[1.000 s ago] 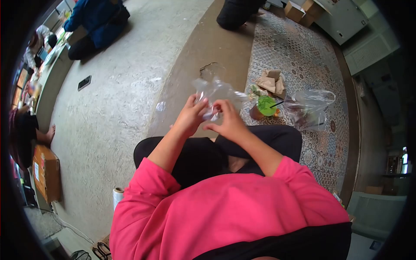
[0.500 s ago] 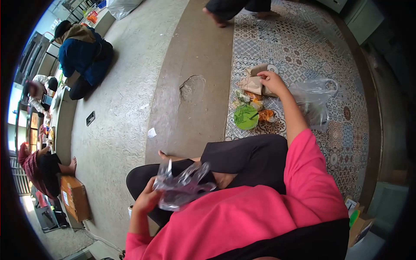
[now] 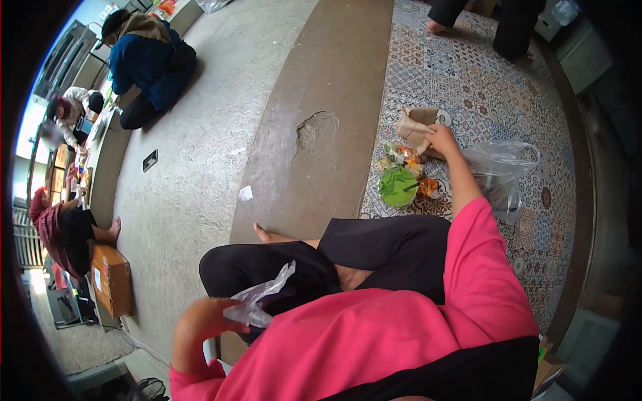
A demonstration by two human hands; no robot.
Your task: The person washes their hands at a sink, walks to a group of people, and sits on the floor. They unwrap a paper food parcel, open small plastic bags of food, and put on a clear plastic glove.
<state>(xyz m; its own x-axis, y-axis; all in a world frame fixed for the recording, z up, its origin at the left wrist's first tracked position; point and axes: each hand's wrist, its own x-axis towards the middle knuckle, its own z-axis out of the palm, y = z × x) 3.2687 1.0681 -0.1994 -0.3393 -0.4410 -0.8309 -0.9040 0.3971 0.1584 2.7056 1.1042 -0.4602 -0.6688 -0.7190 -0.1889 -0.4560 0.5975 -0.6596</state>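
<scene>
My left hand [image 3: 208, 318], slightly blurred, is beside my left knee with a crumpled clear plastic bag [image 3: 259, 299] gripped between thumb and fingers. Out on the patterned tiles, my right hand [image 3: 441, 139] pinches the edge of an opened brown paper wrapper [image 3: 416, 131]. Its contents are hidden from me. Just nearer to me lie small bags of food [image 3: 401, 155], a round green container with leaves [image 3: 397, 186] and an orange-coloured bag [image 3: 428, 187]. A dark stick, perhaps a handle, crosses the container's rim.
To the right of my forearm lies a larger clear plastic bag [image 3: 501, 174]. A person's legs [image 3: 515, 27] stand at the top right. Other people sit at the left, one in a blue top [image 3: 144, 63]. A cardboard box [image 3: 112, 281] and a phone-like dark object [image 3: 150, 160] are on the floor.
My left hand has moved left and down, with the plastic bag more bunched. My right hand still holds the paper, which has opened further. The standing person has stepped to the right.
</scene>
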